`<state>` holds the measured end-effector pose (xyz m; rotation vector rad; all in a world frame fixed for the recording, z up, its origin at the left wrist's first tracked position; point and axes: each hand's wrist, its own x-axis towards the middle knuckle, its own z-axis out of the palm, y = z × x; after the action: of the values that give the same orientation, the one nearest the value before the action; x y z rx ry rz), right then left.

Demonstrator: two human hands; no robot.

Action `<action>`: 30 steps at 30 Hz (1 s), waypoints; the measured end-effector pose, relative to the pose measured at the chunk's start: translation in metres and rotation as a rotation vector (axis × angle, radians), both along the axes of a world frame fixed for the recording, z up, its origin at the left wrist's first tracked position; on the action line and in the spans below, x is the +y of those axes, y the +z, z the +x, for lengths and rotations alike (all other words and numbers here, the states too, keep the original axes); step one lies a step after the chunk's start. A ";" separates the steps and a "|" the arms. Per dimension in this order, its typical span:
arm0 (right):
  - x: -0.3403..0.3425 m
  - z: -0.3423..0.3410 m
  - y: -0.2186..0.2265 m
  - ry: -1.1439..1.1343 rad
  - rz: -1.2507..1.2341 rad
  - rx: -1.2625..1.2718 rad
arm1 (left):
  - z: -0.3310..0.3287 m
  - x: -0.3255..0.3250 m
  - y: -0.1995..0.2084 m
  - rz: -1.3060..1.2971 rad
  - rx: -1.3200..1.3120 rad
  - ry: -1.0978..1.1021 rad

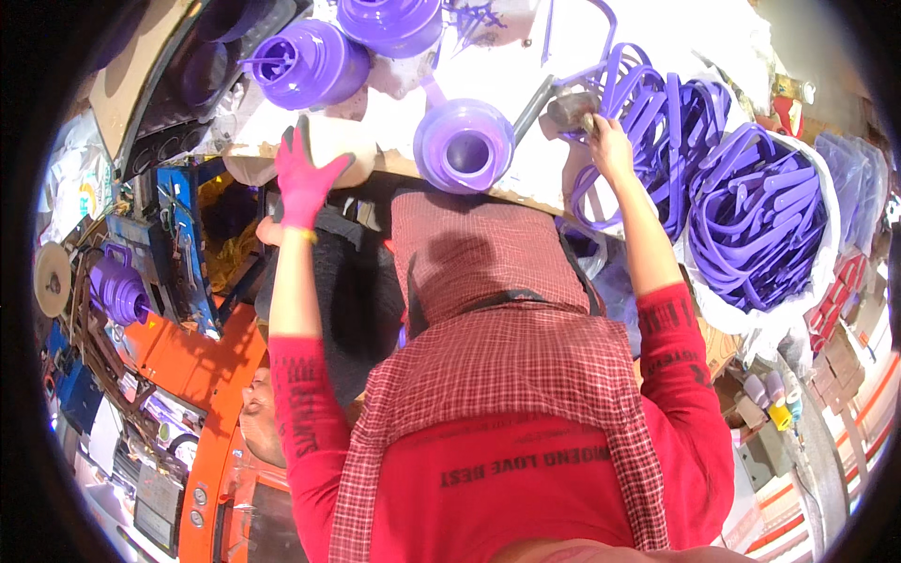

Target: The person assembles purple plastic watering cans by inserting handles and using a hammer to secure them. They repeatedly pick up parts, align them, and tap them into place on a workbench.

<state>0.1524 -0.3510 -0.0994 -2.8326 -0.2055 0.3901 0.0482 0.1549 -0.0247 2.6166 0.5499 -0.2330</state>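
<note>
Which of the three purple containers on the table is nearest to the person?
The rightmost purple container, at the near edge of the table; the other two stand farther back, to its left.

Left hand: gloved in pink with dark fingertips, the left hand (310, 178) spreads its fingers at 10 o'clock, over or against a pale rounded piece (355, 141); contact is unclear.
Right hand: bare, the right hand (608, 145) bends its fingers at a dark rounded object (571, 111), between 1 and 2 o'clock.
Purple vessel: the nearest purple vessel (465, 145) stands at 12 o'clock by the edge of the worktop (507, 42), between the hands.
Other vessels: two more (314, 66) sit around 11 o'clock.
Purple strips: looped strips (671, 141) heap at 2 o'clock; more fill a white sack (828, 192) near 3.
</note>
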 end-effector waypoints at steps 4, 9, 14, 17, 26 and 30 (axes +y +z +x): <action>0.001 -0.017 0.066 -0.425 0.653 0.272 | -0.017 -0.038 0.109 -0.265 -0.404 -0.186; 0.052 -0.038 0.157 -0.473 1.180 0.395 | 0.025 -0.127 0.152 -0.073 -0.349 -0.742; 0.093 -0.053 0.291 -0.057 0.757 0.089 | 0.028 -0.136 0.116 -0.165 -0.341 -0.811; 0.127 -0.062 0.305 0.587 0.086 -0.335 | 0.021 -0.123 0.097 -0.379 -0.424 -0.626; 0.153 -0.071 0.252 0.542 0.313 -0.128 | 0.013 -0.119 0.076 -0.590 -0.370 -0.520; 0.154 -0.074 0.241 0.560 0.552 -0.101 | 0.017 -0.116 0.073 -0.349 -0.433 -0.608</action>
<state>0.0781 -0.1973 0.1419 -2.2109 -0.9725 0.2447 0.0657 0.0385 0.0487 2.3128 -0.4071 0.0540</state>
